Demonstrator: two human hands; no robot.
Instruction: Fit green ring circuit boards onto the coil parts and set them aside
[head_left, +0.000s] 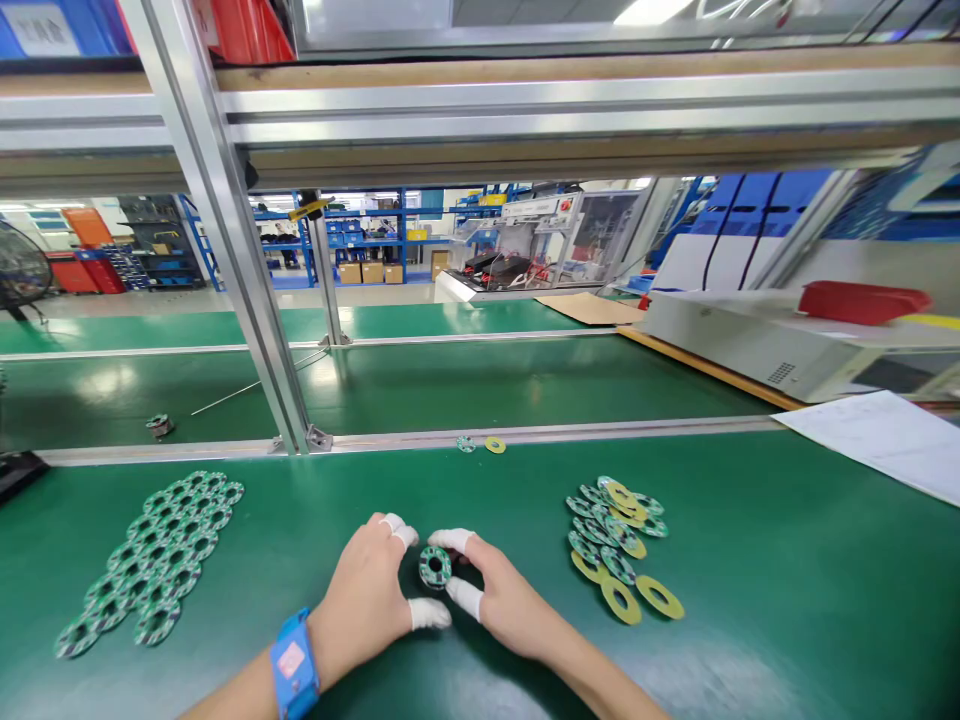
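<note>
Both my hands meet low in the middle of the green bench, fingertips in white finger cots. Between them sits a small round green ring-shaped circuit board [435, 567]. My left hand [371, 595], with a blue wrist strap, touches its left side with thumb and fingers. My right hand [495, 595] pinches its right side. Several like green rings lie overlapped in rows [154, 560] at the left. A looser pile of green rings and yellow washers [619, 545] lies at the right.
An aluminium rail [525, 436] crosses the bench behind my hands, with a slanted post [247, 300] and two small rings [480, 444] on it. White paper [885, 435] lies at the right. A grey box with a red tray [862, 300] stands beyond.
</note>
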